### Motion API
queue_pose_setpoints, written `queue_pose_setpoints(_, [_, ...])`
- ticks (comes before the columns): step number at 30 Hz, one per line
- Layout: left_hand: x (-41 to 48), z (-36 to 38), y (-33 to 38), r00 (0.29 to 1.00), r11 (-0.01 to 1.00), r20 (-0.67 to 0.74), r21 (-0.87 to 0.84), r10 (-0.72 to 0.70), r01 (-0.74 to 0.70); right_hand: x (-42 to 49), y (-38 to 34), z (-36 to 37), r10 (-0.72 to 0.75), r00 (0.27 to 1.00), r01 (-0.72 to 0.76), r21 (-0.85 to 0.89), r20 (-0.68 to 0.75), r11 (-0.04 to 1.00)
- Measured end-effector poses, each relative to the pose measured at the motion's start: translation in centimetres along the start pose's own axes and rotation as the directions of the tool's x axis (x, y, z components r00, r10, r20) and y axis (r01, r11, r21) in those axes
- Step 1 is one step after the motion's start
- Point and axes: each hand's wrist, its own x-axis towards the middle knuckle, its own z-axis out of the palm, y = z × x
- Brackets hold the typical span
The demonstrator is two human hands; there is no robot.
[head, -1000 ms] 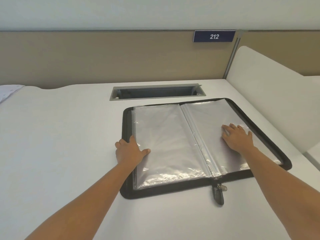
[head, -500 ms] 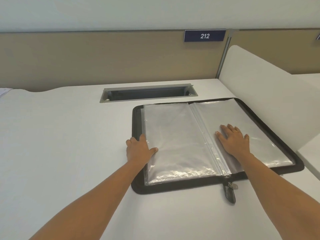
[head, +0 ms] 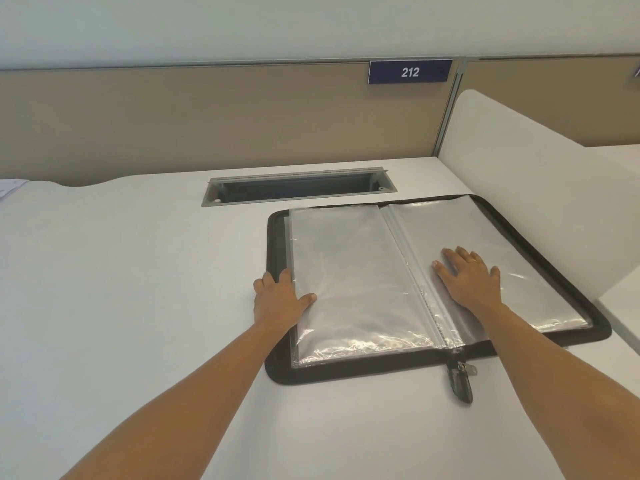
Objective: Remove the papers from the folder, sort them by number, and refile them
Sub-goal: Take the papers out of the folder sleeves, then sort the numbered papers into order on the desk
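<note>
Black zip folder [head: 346,374] lies spread flat on the white tabletop [head: 121,289], at the right side, its far edge just beside the recessed cable slot [head: 298,187] and its right edge close against the white side divider [head: 536,161]. Two pages of clear plastic sleeves face up, the left sleeve page [head: 353,265] and the right sleeve page [head: 526,251], meeting at a pale spine strip [head: 412,271] down the middle. Glare on the plastic; we cannot tell whether papers sit inside or read any number. The left hand [head: 280,301] rests on the left margin of the folder, fingers [head: 273,277] over the black border at the sleeve edge, thumb laid on top of the left sleeve page; the grip looks slack and closes on nothing that we can see. The right hand [head: 471,280] lies palm down on the right sleeve page just beside the spine, fingers straight and spread, a ring [head: 472,260] on one; its grip holds nothing, it only presses. The zipper pull [head: 460,381] hangs off the near edge onto the tabletop. Behind, a beige partition [head: 207,123] carries a blue plate marked 212 [head: 409,71]. A corner of loose paper [head: 10,187] shows at the far left.
</note>
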Motion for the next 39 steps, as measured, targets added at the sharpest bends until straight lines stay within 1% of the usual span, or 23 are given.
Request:
queue_pose_setpoints(5, [-0.2, 0.4, -0.5, 1.0, 1.0, 0.02, -0.015, 0.001, 0.0, -0.3, -0.9, -0.2, 0.027, 1.0, -0.027, 0.002, 0.012, 1.0])
queue_pose_setpoints(13, [-1.1, 0.3, -1.4, 0.999, 0.995, 0.031, -0.093, 0.026, -0.023, -2.5, -3.6, 0.2, 0.041, 0.996, -0.033, 0.103, -0.078, 0.994])
queue_pose_setpoints(17, [-1.6, 0.2, -2.2, 0.999, 0.995, 0.032, -0.095, 0.036, -0.033, -3.4, -6.0, 0.2, -0.007, 0.997, 0.016, 0.108, -0.079, 0.994])
queue_pose_setpoints(20, [-2.0, -0.1, -3.2, 0.999, 0.998, 0.02, -0.044, 0.044, -0.043, -4.3, -8.3, 0.4, -0.066, 0.996, 0.072, 0.111, -0.054, 0.991])
queue_pose_setpoints(24, [-2.5, -1.1, -5.3, 1.0, 1.0, 0.017, 0.009, 0.017, -0.017, -5.6, -12.3, 1.1, -0.153, 0.988, 0.154, 0.068, -0.031, 0.986])
queue_pose_setpoints(31, [-3.5, -4.2, -13.5, 0.999, 0.997, 0.007, 0.067, -0.032, 0.031, -9.0, -21.6, 3.5, -0.263, 0.964, 0.262, 0.029, 0.042, 0.965])
queue_pose_setpoints(34, [-3.9, -6.1, -18.3, 0.998, 0.994, -0.002, 0.094, -0.058, 0.058, -10.5, -26.5, 5.0, -0.293, 0.955, 0.292, 0.024, 0.053, 0.956])
queue_pose_setpoints(39, [-4.7, -10.3, -27.9, 0.993, 0.986, -0.012, 0.121, -0.116, 0.117, -14.0, -35.9, 8.4, -0.313, 0.945, 0.308, 0.068, 0.098, 0.949])
